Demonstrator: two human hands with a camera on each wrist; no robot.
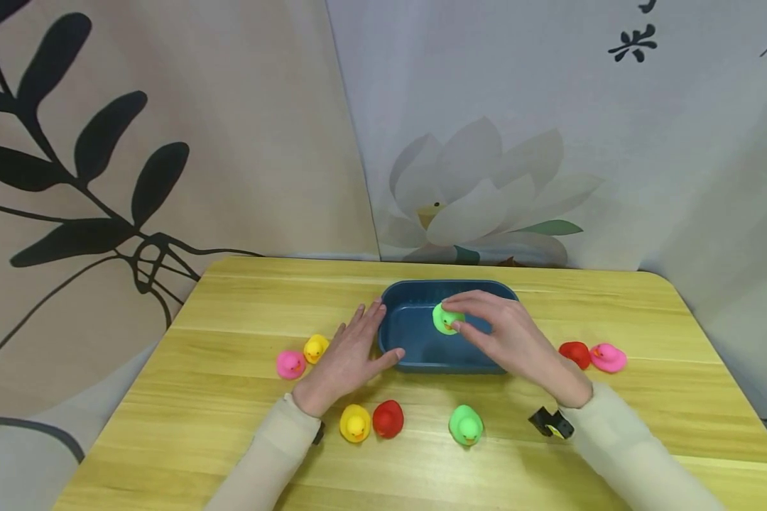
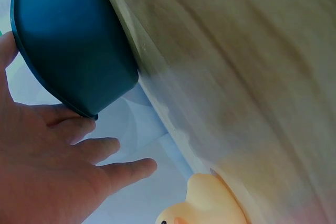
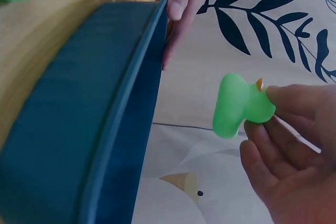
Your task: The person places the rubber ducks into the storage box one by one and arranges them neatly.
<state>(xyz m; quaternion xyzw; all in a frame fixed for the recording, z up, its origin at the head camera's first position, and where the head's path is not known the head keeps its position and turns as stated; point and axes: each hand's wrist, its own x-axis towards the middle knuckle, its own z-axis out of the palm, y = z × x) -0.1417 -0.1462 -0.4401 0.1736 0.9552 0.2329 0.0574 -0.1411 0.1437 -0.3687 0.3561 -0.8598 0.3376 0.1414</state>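
A green rubber duck (image 1: pixel 443 319) is pinched between the thumb and fingers of my right hand (image 1: pixel 508 333), above the dark blue basin (image 1: pixel 422 368). The right wrist view shows this green duck (image 3: pixel 233 106) held by its head, apart from the basin wall (image 3: pixel 68 98). My left hand (image 1: pixel 351 355) has its fingers spread and touches the basin's left rim. From the left wrist view, the hand (image 2: pixel 58 156) lies along the rim of the basin (image 2: pixel 79 40), its fingers extended.
A pink duck (image 1: pixel 290 365) and a yellow duck (image 1: pixel 316 348) stand left of the basin. In front are a yellow duck (image 1: pixel 355 424), a red duck (image 1: pixel 388 419) and a green duck (image 1: pixel 466 426). A red duck (image 1: pixel 575 353) and a pink duck (image 1: pixel 608 358) sit at right.
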